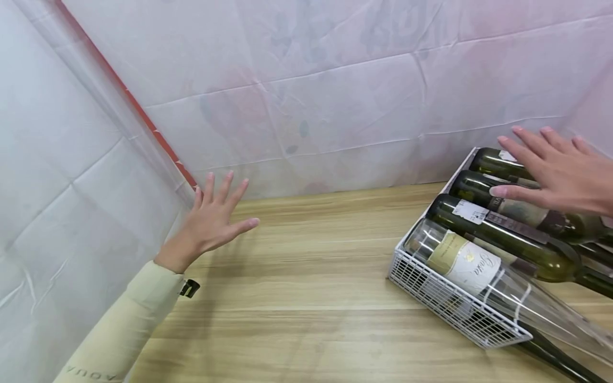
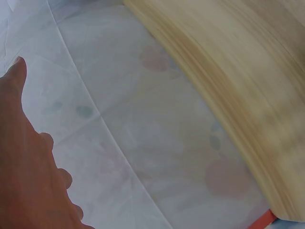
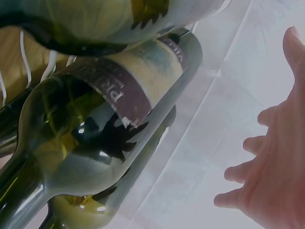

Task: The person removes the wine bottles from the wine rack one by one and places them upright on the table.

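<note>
My left hand is spread with straight fingers above the left part of the wooden table and touches nothing. Over on the right, my right hand hovers above the bottles, its fingers spread and holding nothing. Beneath it lies a dark green wine bottle with a worn label. Beside that are another green bottle with a white sticker and a clear bottle with a cream label. They lie on their sides in a white wire basket. In the right wrist view, a green bottle shows close up, apart from the hand.
A wood-grain table spans the front. White sheeting hangs behind it, and more sheeting stands at the left, with a red strip along the corner. Bottle necks stick out past the basket at the lower right.
</note>
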`<state>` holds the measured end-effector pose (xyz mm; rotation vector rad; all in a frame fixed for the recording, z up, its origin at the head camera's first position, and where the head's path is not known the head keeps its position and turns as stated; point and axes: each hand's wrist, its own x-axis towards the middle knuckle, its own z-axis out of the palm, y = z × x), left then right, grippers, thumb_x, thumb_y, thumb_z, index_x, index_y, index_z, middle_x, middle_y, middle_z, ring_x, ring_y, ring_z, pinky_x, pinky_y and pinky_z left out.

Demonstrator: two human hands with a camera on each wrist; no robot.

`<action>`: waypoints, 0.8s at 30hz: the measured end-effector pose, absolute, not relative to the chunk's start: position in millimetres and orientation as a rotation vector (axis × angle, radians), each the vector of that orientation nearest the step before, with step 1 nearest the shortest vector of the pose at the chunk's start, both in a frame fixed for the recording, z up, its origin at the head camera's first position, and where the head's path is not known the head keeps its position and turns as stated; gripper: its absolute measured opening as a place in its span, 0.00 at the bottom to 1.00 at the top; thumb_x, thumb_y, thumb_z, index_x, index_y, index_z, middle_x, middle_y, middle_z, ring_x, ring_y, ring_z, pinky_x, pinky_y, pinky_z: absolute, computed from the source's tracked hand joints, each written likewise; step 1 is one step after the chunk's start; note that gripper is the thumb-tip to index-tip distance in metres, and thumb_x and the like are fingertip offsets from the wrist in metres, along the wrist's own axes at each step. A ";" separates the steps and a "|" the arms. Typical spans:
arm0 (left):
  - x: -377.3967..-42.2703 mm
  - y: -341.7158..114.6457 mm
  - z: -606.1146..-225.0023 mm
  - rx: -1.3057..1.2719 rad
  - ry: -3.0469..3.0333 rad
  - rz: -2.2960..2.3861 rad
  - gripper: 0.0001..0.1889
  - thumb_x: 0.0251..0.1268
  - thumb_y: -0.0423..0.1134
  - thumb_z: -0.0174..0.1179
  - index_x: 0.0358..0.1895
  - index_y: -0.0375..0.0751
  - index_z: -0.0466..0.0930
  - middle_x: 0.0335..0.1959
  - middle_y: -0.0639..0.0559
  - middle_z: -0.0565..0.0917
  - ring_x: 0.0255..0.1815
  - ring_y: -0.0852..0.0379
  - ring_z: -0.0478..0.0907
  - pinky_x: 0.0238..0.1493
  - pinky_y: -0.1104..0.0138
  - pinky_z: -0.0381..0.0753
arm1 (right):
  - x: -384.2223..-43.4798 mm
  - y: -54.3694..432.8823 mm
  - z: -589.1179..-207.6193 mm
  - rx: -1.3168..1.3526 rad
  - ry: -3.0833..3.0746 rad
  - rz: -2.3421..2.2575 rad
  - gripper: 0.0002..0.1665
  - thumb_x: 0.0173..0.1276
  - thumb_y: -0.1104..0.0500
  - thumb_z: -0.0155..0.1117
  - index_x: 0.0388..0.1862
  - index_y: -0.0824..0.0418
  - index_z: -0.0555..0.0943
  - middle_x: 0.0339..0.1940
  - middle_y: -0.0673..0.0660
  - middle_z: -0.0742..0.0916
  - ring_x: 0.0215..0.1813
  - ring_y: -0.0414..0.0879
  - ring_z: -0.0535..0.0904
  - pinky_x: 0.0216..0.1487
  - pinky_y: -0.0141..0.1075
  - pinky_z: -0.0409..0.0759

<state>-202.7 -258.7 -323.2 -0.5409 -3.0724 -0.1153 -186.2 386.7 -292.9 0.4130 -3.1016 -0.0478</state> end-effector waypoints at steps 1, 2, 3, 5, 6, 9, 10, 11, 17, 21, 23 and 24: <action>-203.1 -257.5 -323.8 -0.543 -3.073 -0.126 0.50 0.67 0.80 0.44 0.85 0.68 0.34 0.88 0.53 0.29 0.85 0.35 0.17 0.79 0.26 0.31 | -187.0 387.4 -293.2 0.399 -3.098 -0.059 0.65 0.74 0.29 0.55 0.86 0.54 0.27 0.84 0.62 0.27 0.81 0.77 0.21 0.74 0.72 0.13; -203.6 -256.5 -324.4 -0.542 -3.073 -0.135 0.50 0.67 0.80 0.44 0.85 0.68 0.34 0.88 0.53 0.28 0.86 0.35 0.18 0.78 0.26 0.31 | -187.9 388.4 -293.5 0.386 -3.095 -0.065 0.65 0.74 0.28 0.55 0.86 0.55 0.28 0.84 0.64 0.28 0.81 0.78 0.22 0.74 0.73 0.14; -204.0 -255.6 -325.0 -0.540 -3.071 -0.134 0.50 0.67 0.81 0.44 0.85 0.69 0.34 0.87 0.54 0.28 0.86 0.34 0.18 0.78 0.25 0.32 | -188.9 389.5 -293.8 0.375 -3.094 -0.061 0.65 0.74 0.28 0.54 0.86 0.55 0.28 0.84 0.64 0.28 0.81 0.78 0.22 0.74 0.74 0.16; -204.7 -253.4 -325.4 -0.543 -3.073 -0.140 0.50 0.67 0.81 0.44 0.85 0.69 0.33 0.87 0.54 0.28 0.86 0.35 0.17 0.78 0.25 0.32 | -191.2 392.4 -294.4 0.362 -3.094 -0.051 0.64 0.74 0.28 0.54 0.86 0.56 0.28 0.84 0.65 0.28 0.80 0.79 0.23 0.74 0.76 0.18; -205.0 -252.4 -325.8 -0.542 -3.073 -0.144 0.50 0.66 0.81 0.43 0.85 0.69 0.33 0.87 0.54 0.28 0.86 0.35 0.17 0.78 0.25 0.33 | -192.5 394.2 -294.8 0.356 -3.095 -0.048 0.64 0.75 0.28 0.53 0.86 0.56 0.28 0.84 0.66 0.28 0.80 0.80 0.23 0.74 0.77 0.20; -205.8 -248.7 -328.2 -0.546 -3.066 -0.182 0.51 0.65 0.82 0.44 0.85 0.69 0.34 0.88 0.55 0.29 0.85 0.35 0.16 0.78 0.25 0.35 | -197.3 400.9 -296.1 0.348 -3.088 -0.047 0.63 0.75 0.29 0.52 0.86 0.57 0.29 0.84 0.67 0.30 0.80 0.81 0.26 0.72 0.82 0.28; -206.2 -247.3 -329.5 -0.548 -3.066 -0.200 0.52 0.65 0.82 0.45 0.85 0.69 0.34 0.88 0.54 0.29 0.85 0.35 0.16 0.78 0.24 0.36 | -199.2 403.2 -296.5 0.341 -3.085 -0.048 0.62 0.76 0.29 0.52 0.86 0.57 0.30 0.85 0.69 0.31 0.80 0.82 0.27 0.71 0.83 0.31; -206.4 -245.9 -331.5 -0.548 -3.063 -0.225 0.52 0.64 0.82 0.46 0.85 0.69 0.35 0.88 0.54 0.30 0.85 0.35 0.16 0.78 0.25 0.36 | -201.2 405.4 -297.0 0.332 -3.083 -0.052 0.62 0.75 0.29 0.51 0.86 0.58 0.30 0.85 0.70 0.32 0.80 0.83 0.29 0.70 0.84 0.35; -206.2 -236.8 -347.0 -0.559 -3.068 -0.320 0.54 0.62 0.82 0.49 0.84 0.71 0.33 0.89 0.49 0.34 0.86 0.27 0.26 0.78 0.24 0.40 | -214.7 416.7 -297.8 0.286 -3.118 -0.049 0.63 0.76 0.28 0.49 0.85 0.63 0.30 0.83 0.78 0.38 0.78 0.86 0.39 0.68 0.83 0.44; -206.8 -230.3 -350.2 -0.552 -3.080 -0.352 0.55 0.61 0.83 0.49 0.84 0.71 0.32 0.88 0.45 0.37 0.86 0.25 0.36 0.76 0.24 0.48 | -222.7 423.3 -294.4 0.311 -3.185 -0.064 0.62 0.79 0.29 0.45 0.84 0.69 0.30 0.80 0.83 0.40 0.75 0.88 0.46 0.68 0.82 0.49; -207.4 -227.6 -349.7 -0.529 -3.084 -0.363 0.55 0.59 0.84 0.48 0.84 0.72 0.32 0.88 0.45 0.39 0.85 0.26 0.42 0.75 0.25 0.54 | -227.8 426.5 -291.5 0.332 -3.219 -0.056 0.62 0.80 0.30 0.44 0.83 0.72 0.30 0.79 0.84 0.38 0.75 0.89 0.44 0.67 0.83 0.49; -208.0 -226.2 -349.5 -0.521 -3.084 -0.373 0.56 0.59 0.85 0.48 0.84 0.72 0.32 0.88 0.44 0.41 0.85 0.26 0.45 0.74 0.26 0.57 | -230.7 428.3 -290.0 0.342 -3.233 -0.052 0.61 0.80 0.30 0.43 0.83 0.73 0.31 0.79 0.85 0.38 0.75 0.89 0.43 0.68 0.83 0.49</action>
